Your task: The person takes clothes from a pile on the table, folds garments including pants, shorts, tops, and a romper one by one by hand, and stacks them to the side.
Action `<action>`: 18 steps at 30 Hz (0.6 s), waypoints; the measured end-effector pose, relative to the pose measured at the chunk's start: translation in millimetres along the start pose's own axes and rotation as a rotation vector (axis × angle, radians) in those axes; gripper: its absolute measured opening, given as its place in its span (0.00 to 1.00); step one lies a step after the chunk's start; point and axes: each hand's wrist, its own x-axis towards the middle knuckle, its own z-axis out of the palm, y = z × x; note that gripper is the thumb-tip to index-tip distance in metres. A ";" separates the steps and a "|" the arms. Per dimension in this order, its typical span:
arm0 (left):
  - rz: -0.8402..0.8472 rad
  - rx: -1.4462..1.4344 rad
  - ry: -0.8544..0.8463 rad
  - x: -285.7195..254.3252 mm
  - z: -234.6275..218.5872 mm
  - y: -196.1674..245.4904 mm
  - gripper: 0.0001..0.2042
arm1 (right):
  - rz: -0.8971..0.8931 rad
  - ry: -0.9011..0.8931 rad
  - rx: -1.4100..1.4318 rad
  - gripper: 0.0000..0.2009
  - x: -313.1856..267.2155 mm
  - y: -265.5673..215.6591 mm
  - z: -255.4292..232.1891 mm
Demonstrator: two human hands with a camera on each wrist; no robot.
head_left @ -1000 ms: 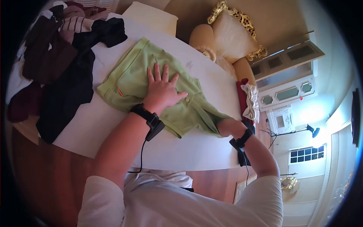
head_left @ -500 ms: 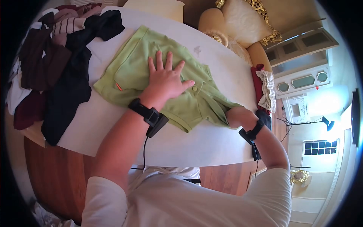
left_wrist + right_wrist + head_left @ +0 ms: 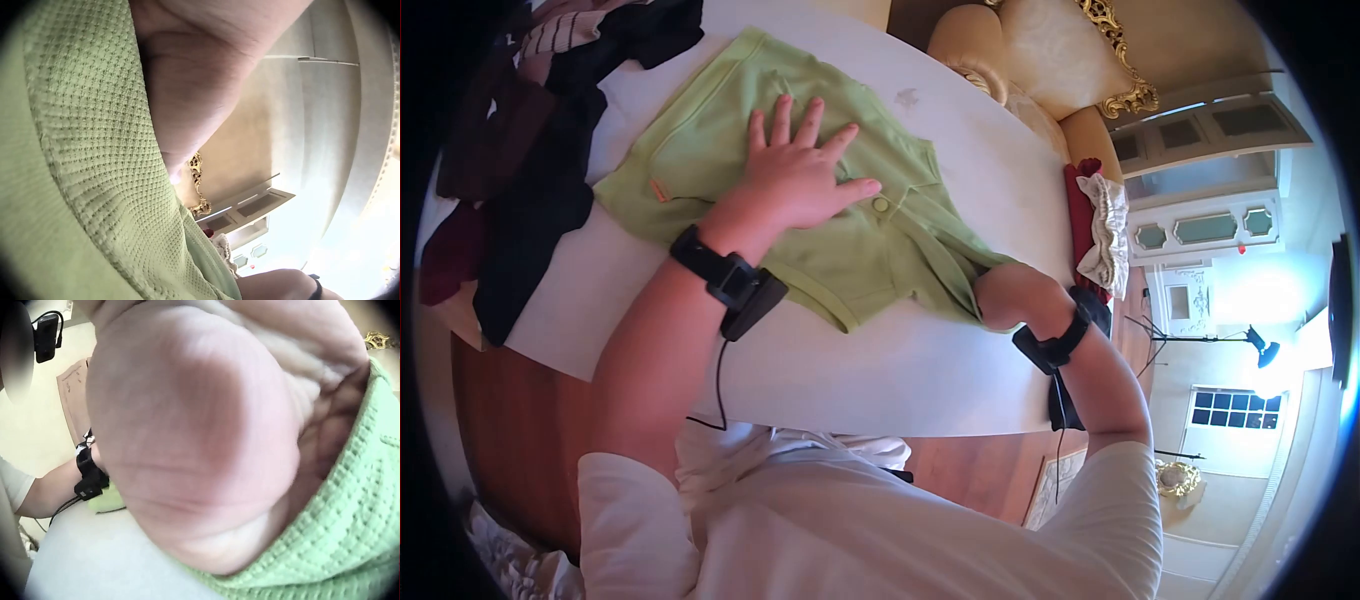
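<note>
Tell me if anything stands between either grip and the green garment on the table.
Nothing visible stands in the way: the left grip lies spread directly on the green garment, and the right grip reaches into an opening at the garment's right end, partly hidden by its fabric.

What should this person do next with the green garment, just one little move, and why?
Probably ease the right hand out of the opening in the green garment. Its fingers are hidden inside and the fabric beside it is creased, while the left hand lies spread on top and could steady the cloth against the table.
</note>
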 end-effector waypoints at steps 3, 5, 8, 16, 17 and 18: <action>-0.002 0.014 -0.004 -0.5 -1.2 -0.2 0.43 | -0.077 -0.020 -0.047 0.12 -2.5 -1.4 -6.1; -0.009 0.023 -0.012 -1.2 -5.6 0.8 0.43 | -0.085 -0.047 -0.064 0.12 -7.0 -5.3 -11.7; -0.008 0.030 -0.022 -1.3 -6.5 -0.7 0.43 | -0.110 -0.055 -0.084 0.12 -12.7 -8.4 -21.5; 0.020 0.069 -0.040 -2.4 -13.2 1.4 0.42 | -0.135 -0.024 -0.006 0.12 -13.9 -3.7 -18.0; 0.009 0.068 -0.056 -2.0 -14.7 2.3 0.42 | -0.138 -0.004 -0.003 0.11 -14.8 -3.5 -16.5; -0.004 0.067 -0.073 -2.4 -16.2 2.3 0.42 | -0.142 0.016 0.000 0.11 -16.1 -4.2 -14.8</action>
